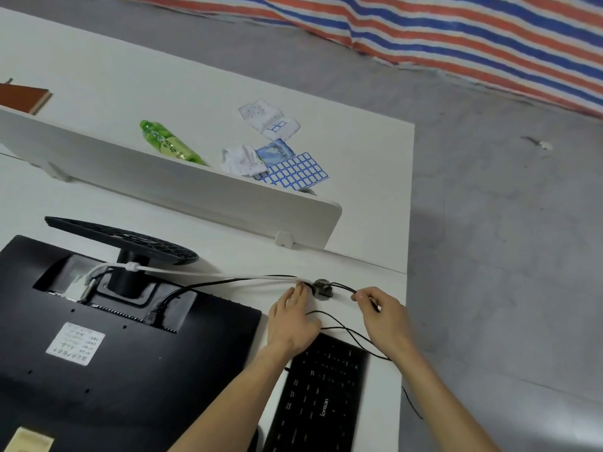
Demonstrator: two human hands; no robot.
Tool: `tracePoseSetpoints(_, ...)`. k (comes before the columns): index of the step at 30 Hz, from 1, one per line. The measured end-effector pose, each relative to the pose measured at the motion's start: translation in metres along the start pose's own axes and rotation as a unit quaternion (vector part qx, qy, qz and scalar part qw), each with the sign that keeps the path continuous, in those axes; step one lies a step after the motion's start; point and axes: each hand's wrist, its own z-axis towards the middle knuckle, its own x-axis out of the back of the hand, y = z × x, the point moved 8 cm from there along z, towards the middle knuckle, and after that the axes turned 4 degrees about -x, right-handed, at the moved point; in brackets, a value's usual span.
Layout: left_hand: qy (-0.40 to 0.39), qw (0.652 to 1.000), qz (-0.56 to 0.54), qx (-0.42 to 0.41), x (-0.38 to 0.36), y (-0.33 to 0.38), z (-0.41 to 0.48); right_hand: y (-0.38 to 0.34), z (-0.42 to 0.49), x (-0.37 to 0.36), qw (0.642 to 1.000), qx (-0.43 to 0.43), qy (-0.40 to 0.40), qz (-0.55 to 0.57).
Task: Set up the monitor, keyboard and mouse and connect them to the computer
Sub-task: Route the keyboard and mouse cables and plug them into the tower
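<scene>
White desk [228, 252], head view: the monitor [130, 353] lies face down, back up, its stand base aimed at the divider [195, 194]. The keyboard [323, 396] runs lengthwise away from the person, close to the desk's right edge. The left hand [293, 318] lays straight fingers on the white cable [228, 276] by the grommet [321, 288]. The right hand [381, 311] pinches a thin black cable [344, 286], with the floor just beyond that edge.

The black monitor [114, 353] lies face down, white cable [212, 276] and black cable [195, 286] plugged into its back and running right, black keyboard [323, 396] flat just to its right.
</scene>
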Motion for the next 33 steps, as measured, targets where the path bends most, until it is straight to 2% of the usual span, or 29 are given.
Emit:
tracePoseSetpoints(7, -0.020, 0.999, 0.047, -0.016, 0.000, -0.001, 0.005, 0.031, 0.009, 0.002, 0.975, -0.049, -0.010, -0.219)
tracePoseSetpoints(10, -0.039, 0.997, 0.057, -0.029, -0.004, 0.006, 0.008, 0.030, 0.010, 0.007, 0.965, -0.039, 0.010, -0.258)
tracePoseSetpoints(12, -0.023, 0.999, 0.032, -0.014, -0.004, 0.009, 0.009, 0.021, 0.011, 0.005, 0.958, -0.022, 0.009, -0.286)
tracePoseSetpoints(15, 0.008, 1.000, 0.013, -0.005, -0.003, 0.007, 0.010, 0.003, 0.018, -0.009, 0.949, 0.014, -0.007, -0.315)
tracePoseSetpoints(19, 0.003, 0.997, 0.061, -0.049, -0.001, 0.002, 0.014, -0.013, 0.031, -0.040, 0.928, 0.026, -0.067, -0.366)
tracePoseSetpoints(22, 0.004, 0.988, 0.134, -0.078, 0.003, 0.001, 0.017, -0.007, 0.036, -0.063, 0.932, 0.020, -0.117, -0.342)
tracePoseSetpoints(26, 0.099, 0.965, 0.206, -0.129, 0.016, 0.017, 0.014, -0.002, 0.029, -0.072, 0.957, 0.034, -0.175, -0.230)
tracePoseSetpoints(28, 0.131, 0.946, 0.238, -0.177, 0.016, 0.029, 0.014, 0.003, 0.023, -0.060, 0.969, 0.031, -0.170, -0.174)
tracePoseSetpoints(30, 0.156, 0.931, 0.271, -0.189, 0.022, 0.037, 0.016, 0.021, 0.018, -0.039, 0.982, 0.007, -0.145, -0.122)
tracePoseSetpoints(33, 0.140, 0.933, 0.291, -0.156, 0.025, 0.037, 0.029, 0.061, 0.008, -0.001, 0.989, -0.030, -0.118, -0.090)
